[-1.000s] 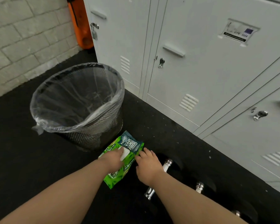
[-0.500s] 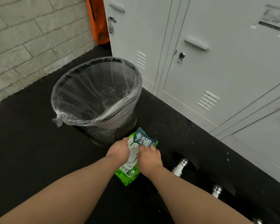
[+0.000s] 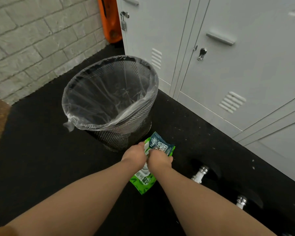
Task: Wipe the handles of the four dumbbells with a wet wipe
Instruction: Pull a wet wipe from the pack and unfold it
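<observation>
A green and dark-blue wet wipe pack [image 3: 162,145] lies on the black floor in front of the bin. My left hand [image 3: 134,155] presses on the pack's white opening, fingers curled on it. My right hand [image 3: 158,158] rests against it on the pack's right side, fingertips closed at the same opening. Whether a wipe is pinched between the fingers is hidden. Two black dumbbells lie to the right, with the chrome handle of the nearer one [image 3: 199,175] and of the second [image 3: 241,201] partly behind my right forearm.
A black mesh bin [image 3: 123,133] with a clear liner stands just beyond the pack. White lockers [image 3: 228,74] line the right side. A brick wall [image 3: 32,40] and an orange object [image 3: 111,19] are at the back left.
My right hand moved left from beside the pack onto it and now meets my left hand at the opening. The view has shifted, so the bin and pack sit further right.
</observation>
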